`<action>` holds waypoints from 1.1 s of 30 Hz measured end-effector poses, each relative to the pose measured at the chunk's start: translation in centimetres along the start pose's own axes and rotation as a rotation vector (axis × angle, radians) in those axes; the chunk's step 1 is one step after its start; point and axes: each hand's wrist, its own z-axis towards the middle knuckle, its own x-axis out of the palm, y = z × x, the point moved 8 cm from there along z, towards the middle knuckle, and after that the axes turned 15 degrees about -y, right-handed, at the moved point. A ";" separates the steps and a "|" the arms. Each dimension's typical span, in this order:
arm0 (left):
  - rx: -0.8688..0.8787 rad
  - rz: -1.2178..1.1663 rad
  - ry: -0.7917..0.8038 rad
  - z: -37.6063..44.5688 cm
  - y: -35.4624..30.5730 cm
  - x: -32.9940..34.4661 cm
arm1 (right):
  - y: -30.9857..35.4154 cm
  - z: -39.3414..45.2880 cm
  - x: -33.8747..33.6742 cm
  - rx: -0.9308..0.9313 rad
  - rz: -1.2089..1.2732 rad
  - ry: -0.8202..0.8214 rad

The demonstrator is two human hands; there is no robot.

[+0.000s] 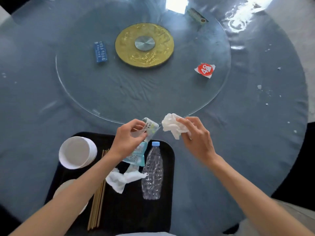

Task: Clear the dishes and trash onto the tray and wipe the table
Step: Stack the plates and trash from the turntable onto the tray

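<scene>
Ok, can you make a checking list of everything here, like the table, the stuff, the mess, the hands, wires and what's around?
Surface: round blue table with a glass turntable; white crumbs at right.
Job's things: black tray holds paper cup, chopsticks, plastic bottle, tissue, blue packet.
Clutter: blue card, red-and-white paper, small box on the turntable.
Hands: left hand grips a wrapper; right hand grips a crumpled napkin.
Cables: nothing seen.
Surroundings: dark floor.

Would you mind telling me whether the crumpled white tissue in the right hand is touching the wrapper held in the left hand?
Apart. The head view shows a strip of blue tablecloth between the crumpled tissue in the right hand and the wrapper pinched by the left hand.
</scene>
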 end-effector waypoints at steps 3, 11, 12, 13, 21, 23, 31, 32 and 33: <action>-0.064 0.010 0.012 -4.9 1.4 -2.1 | 2.3 -4.8 -1.0 0.017 0.057 0.034; -0.241 0.007 0.046 -15.5 8.3 -5.8 | 9.1 -16.9 1.0 0.094 0.094 0.173; -0.288 -0.005 0.037 -16.7 9.5 -6.1 | 10.2 -18.0 1.6 0.094 0.090 0.190; -0.334 -0.017 0.037 -17.9 10.7 -6.2 | 11.3 -19.2 2.2 0.097 0.084 0.204; -0.315 0.108 0.086 -24.0 16.5 -6.5 | 15.2 -26.2 4.9 0.138 -0.051 0.272; -0.224 0.191 0.083 -24.3 16.8 -6.4 | 15.0 -27.7 5.3 0.161 -0.105 0.278; 0.176 0.458 0.133 -24.2 15.9 -5.5 | 14.8 -30.0 6.2 0.176 -0.360 0.225; 0.189 0.468 0.146 -24.2 15.8 -5.6 | 14.8 -30.1 6.0 0.180 -0.391 0.208; 0.201 0.474 0.153 -24.2 15.9 -5.8 | 14.9 -30.1 5.7 0.185 -0.417 0.186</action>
